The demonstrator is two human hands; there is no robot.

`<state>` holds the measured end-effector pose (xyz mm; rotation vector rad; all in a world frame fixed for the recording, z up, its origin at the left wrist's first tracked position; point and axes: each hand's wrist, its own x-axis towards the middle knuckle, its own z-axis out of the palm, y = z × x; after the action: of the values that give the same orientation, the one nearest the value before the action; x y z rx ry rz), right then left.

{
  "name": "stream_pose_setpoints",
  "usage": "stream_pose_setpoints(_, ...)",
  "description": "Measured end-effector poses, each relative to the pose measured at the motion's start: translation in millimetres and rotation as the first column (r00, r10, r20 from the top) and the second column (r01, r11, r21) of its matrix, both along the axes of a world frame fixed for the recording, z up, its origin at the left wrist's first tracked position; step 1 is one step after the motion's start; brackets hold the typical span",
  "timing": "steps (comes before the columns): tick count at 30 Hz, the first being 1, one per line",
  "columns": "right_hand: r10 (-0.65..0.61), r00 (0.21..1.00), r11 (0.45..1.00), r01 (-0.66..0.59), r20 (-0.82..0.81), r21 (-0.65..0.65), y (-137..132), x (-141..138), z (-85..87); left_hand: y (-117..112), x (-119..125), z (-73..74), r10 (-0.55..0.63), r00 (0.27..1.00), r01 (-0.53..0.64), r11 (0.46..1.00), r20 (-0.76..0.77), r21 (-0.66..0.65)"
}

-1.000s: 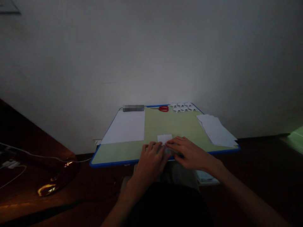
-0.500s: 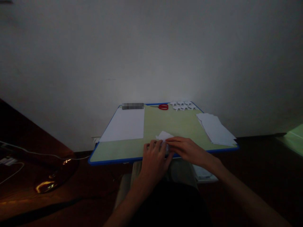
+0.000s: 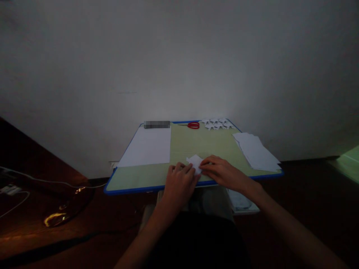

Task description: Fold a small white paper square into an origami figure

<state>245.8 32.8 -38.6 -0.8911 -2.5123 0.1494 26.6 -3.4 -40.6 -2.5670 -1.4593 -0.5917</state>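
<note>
Green counter [image 3: 202, 144] has, at its near edge, a small paper [image 3: 195, 162] pinched by the left hand [image 3: 179, 183] and right hand [image 3: 223, 172], with scissors [image 3: 193, 125] at the far edge.

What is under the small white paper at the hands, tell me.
The green table lies under the small white paper; left hand and right hand cover its near edge.

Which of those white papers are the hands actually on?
The small folded paper in the middle front; the large sheet and the stack of strips lie untouched.
</note>
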Motion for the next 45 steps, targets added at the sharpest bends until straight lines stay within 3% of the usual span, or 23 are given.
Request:
stream_pose_setpoints(5,-0.087,0.985,0.99,0.069,0.151,0.119,-6.1,-12.4,7.3,7.2,-14.3,-3.6,-0.092,0.989,0.096,0.995,0.112,-0.027)
stream_pose_setpoints(9,-0.097,0.96,0.968,0.031,0.261,0.247,-4.3,-14.9,7.5,11.7,-23.8,-7.8,-0.143,0.973,0.154,0.987,0.183,-0.048)
stream_pose_setpoints(15,-0.115,0.964,0.952,0.038,0.239,0.304,0.4,-14.2,-0.8,16.4,-22.5,-6.5,-0.14,0.973,0.148,0.988,0.186,-0.034)
stream_pose_setpoints(20,-0.153,0.979,0.957,0.112,0.135,0.269,1.5,-18.7,-2.8,24.8,-19.2,-5.3,-0.131,0.973,0.138,0.99,0.191,-0.026)
stream_pose_setpoints(28,-0.098,0.992,0.993,0.102,-0.078,0.052,1.1,-12.3,-5.2,30.3,-16.1,-4.6,-0.034,0.939,0.065,0.995,0.344,-0.078)
stream_pose_setpoints(34,-0.203,0.977,0.979,0.203,-0.059,0.002,4.5,-20.1,-5.1,31.9,-16.6,1.5,0.059,0.901,0.038,0.976,0.43,-0.213)
stream_pose_setpoints(41,-0.246,0.964,0.969,0.241,-0.105,-0.056,10.2,-25.3,-3.4,33.3,-16.3,-0.1,0.039,0.838,0.117,0.961,0.545,-0.249)
stream_pose_setpoints(45,-0.259,0.953,0.965,0.248,-0.154,-0.088,8.9,-22.7,-5.2,34.5,-13.5,-0.5,0.013,0.889,0.098,0.971,0.458,-0.217)
